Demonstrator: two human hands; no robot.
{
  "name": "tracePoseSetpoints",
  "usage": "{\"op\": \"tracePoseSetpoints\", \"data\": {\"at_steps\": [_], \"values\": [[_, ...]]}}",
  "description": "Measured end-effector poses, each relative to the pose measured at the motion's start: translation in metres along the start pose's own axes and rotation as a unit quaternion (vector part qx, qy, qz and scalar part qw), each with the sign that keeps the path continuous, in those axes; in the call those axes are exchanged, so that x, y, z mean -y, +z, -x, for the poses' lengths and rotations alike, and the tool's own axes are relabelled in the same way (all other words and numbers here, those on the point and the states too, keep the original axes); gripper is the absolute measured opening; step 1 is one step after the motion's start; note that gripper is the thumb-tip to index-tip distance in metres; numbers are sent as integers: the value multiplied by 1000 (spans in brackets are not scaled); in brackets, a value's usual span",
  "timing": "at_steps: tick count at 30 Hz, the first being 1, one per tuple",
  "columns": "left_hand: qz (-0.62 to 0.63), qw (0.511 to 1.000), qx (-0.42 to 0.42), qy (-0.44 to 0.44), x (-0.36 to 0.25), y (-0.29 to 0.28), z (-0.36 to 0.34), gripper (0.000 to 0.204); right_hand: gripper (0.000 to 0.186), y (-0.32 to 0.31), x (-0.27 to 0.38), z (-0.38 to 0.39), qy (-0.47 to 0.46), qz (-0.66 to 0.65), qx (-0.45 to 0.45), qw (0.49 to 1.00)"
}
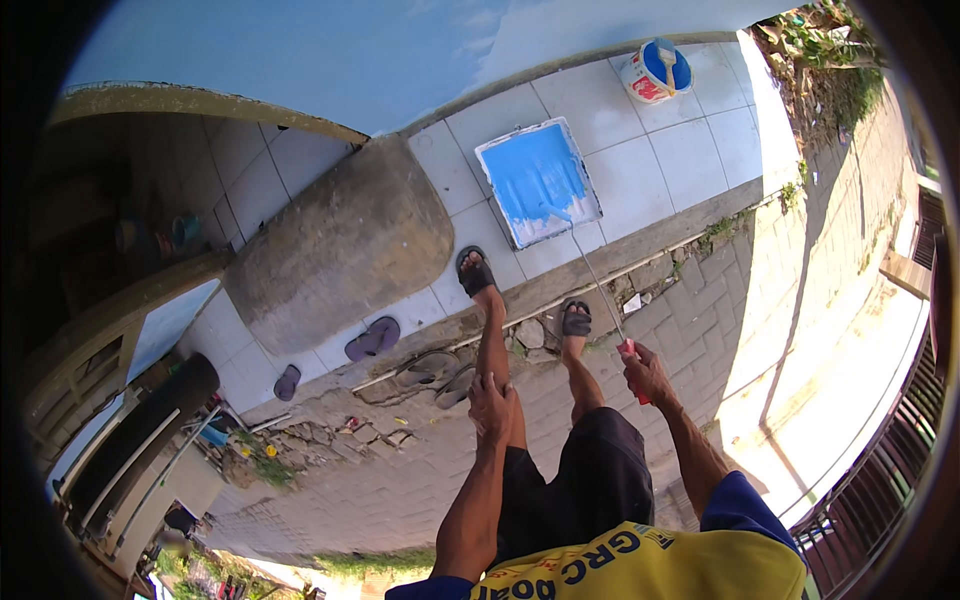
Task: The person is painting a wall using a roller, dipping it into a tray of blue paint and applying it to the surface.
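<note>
Right hand (pixel 650 376) grips a red-handled rod (pixel 601 290) reaching the paint tray (pixel 540 233), upper center. Left hand (pixel 490 406) drapes open over a knee (pixel 516 415).

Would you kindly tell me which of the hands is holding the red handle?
The right hand: it grips the red handle, whose rod reaches to the paint tray. The left hand rests on the left leg.

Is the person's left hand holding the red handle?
No, the right hand is wrapped around the red handle, while the left hand rests on the left leg.
</note>
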State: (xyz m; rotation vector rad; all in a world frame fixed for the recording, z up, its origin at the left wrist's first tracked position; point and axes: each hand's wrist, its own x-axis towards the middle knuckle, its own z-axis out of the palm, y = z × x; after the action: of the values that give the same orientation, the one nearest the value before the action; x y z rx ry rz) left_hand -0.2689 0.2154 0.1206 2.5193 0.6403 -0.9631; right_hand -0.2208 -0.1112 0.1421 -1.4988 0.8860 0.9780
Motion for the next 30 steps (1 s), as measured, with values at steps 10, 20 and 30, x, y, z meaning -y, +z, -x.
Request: {"op": "tracePoseSetpoints", "data": {"at_steps": [10,20,30], "values": [[-5,1000,3,8,0,3,-3,53,50,7,29,-148,-331,272,-125,895],[-2,1000,-1,6,6,9,-3,54,48,13,64,-175,-275,269,-100,918],[-2,1000,9,-10,3,8,-9,55,42,-3,40,-127,-282,314,-100,901]]}}
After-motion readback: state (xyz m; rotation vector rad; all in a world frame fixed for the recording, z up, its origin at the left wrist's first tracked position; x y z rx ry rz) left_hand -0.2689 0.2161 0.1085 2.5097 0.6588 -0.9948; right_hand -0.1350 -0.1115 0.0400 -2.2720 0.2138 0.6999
